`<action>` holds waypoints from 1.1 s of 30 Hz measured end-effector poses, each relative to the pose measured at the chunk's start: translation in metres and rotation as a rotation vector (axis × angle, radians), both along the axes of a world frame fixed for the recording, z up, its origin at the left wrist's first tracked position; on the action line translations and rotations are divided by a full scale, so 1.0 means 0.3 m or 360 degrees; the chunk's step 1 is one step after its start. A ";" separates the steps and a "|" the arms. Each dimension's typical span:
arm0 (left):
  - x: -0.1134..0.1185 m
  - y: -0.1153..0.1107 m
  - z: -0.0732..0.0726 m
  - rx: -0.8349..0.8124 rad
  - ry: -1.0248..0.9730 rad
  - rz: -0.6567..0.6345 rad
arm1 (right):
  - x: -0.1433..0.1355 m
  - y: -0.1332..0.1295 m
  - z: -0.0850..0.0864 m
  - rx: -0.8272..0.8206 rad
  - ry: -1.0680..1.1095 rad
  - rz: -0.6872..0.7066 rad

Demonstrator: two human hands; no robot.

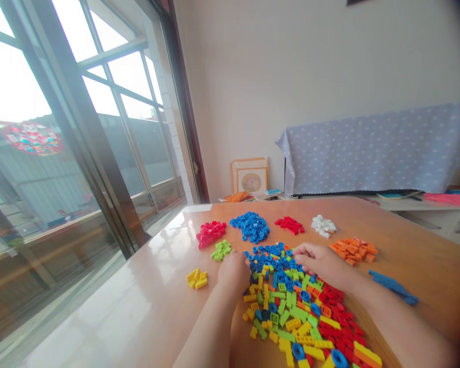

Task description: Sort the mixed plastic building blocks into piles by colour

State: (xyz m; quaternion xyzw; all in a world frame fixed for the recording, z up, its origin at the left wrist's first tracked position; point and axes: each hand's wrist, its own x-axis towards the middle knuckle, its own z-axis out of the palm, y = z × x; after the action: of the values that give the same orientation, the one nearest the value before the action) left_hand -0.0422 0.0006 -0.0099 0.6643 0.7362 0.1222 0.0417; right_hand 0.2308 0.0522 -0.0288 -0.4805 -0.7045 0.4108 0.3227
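Observation:
A large mixed heap of yellow, green, blue, red and orange bricks [291, 306] spreads over the wooden table between my forearms. My left hand [233, 271] is at the heap's upper left edge, beside a small light green pile [221, 250]; its fingers are mostly hidden behind the back of the hand. At the upper right edge of the heap, next to the round blue pieces [274, 257], my right hand [310, 258] has its fingers curled together, and anything between them is too small to make out.
Sorted piles lie around the heap: pinkish red [211, 233], blue [251, 227], red [290, 225], white [323, 225], orange [353, 250], yellow [197, 278] and long blue pieces [394, 288]. Behind the table [138, 306] stands a cloth-covered object [375, 153]. Glass windows are at the left.

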 end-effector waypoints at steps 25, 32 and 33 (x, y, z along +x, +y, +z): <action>0.049 0.008 0.010 0.0220 -0.0120 -0.0577 | 0.124 0.094 -0.035 0.0304 -0.0890 -0.0547; 0.060 0.013 -0.002 0.0230 -0.0112 -0.0650 | 0.110 0.074 -0.007 0.0276 -0.1100 -0.0424; 0.062 0.012 -0.001 0.0226 -0.0114 -0.0653 | 0.110 0.074 -0.006 0.0277 -0.1096 -0.0405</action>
State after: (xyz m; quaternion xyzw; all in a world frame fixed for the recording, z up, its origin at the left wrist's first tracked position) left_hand -0.0236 0.0043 -0.0100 0.7967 0.5732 0.1863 0.0450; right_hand 0.2638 0.0746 -0.0306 -0.6449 -0.7386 0.1206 0.1550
